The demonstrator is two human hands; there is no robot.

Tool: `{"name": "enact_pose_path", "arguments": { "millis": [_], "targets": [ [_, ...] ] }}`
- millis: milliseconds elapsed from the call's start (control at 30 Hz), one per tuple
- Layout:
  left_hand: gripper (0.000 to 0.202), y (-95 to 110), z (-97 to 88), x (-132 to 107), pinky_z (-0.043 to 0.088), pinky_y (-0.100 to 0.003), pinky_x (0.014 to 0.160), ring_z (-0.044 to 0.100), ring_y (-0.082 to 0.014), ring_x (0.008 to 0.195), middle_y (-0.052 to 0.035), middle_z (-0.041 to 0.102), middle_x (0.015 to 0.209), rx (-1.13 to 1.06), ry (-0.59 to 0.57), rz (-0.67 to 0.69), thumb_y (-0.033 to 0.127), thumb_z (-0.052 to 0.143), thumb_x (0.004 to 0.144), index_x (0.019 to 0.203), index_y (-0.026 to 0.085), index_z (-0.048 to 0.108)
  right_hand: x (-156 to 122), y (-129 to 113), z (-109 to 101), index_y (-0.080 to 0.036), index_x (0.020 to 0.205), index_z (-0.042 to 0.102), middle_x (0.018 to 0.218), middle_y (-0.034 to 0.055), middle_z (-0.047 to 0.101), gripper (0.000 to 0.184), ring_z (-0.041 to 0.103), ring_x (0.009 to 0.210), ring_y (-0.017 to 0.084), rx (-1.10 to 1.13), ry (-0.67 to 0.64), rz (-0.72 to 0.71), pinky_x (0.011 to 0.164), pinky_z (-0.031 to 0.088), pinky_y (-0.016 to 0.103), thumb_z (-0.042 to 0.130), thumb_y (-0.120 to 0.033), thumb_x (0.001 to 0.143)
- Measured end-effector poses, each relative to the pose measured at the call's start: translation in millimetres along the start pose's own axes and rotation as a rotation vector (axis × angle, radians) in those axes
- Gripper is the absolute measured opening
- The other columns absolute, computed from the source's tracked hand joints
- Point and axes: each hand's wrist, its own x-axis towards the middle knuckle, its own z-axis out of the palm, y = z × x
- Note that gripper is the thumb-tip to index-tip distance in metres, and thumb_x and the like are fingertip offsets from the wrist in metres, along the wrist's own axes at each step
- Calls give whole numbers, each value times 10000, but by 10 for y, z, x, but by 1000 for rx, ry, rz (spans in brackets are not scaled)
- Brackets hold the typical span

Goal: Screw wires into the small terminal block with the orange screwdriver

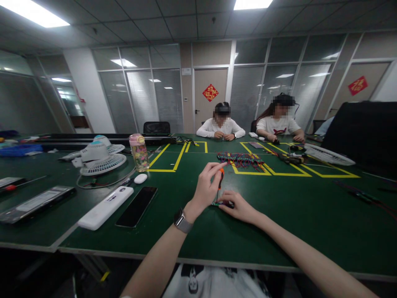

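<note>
My left hand [206, 184], a watch on its wrist, is closed around the orange and black handle of a screwdriver [221, 179]. The screwdriver stands nearly upright, its shaft pointing down at a small green circuit board [215, 203] on the table. Low beside it, my right hand [237, 207] pinches the board's edge with its fingertips. Part of the board is hidden by my fingers, and I cannot tell whether the tip sits in a screw. Just beyond my hands lies a bundle of small boards with red and dark wires [240, 160].
On the green table [186, 244], a black phone [137, 207], a white power bank [106, 207] and a pink-lidded bottle [139, 153] stand left. Farther left are white fans [101, 159]. Yellow tape [291, 171] marks the far side, where two people sit working.
</note>
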Motion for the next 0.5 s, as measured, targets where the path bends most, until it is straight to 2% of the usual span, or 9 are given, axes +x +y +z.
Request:
{"name": "enact_pose_path", "arguments": {
  "millis": [67,167,367,500],
  "targets": [
    [332,-12,3,5,439,-317,963,571,-176,1088,-75,617,1153,-59,-45,-5,183,399,944,1216,205,588,1,-9,-8,-189,944,713,768,40,594,184,544,728,167,1,-6,0,688,429,282,571,-281,871],
    [343,-29,17,12,468,-324,941,601,-178,1070,-84,638,1179,-122,-82,-28,181,412,939,1246,195,563,1,-17,-15,-188,933,711,769,40,595,184,546,727,168,0,-9,2,688,431,284,565,-283,875],
    [319,-22,35,13,514,-298,845,634,-171,975,-88,663,1117,-132,-41,-35,179,453,918,1201,190,599,-1,12,-2,-191,937,714,788,44,601,194,554,737,170,5,-1,-5,700,437,290,557,-289,882],
    [279,-12,30,13,501,-263,786,611,-146,891,-58,637,1013,-84,-19,-16,176,505,893,1135,209,641,1,14,-1,-190,930,716,786,43,601,189,555,740,170,8,-1,2,691,436,281,560,-283,879]
  ]
}}
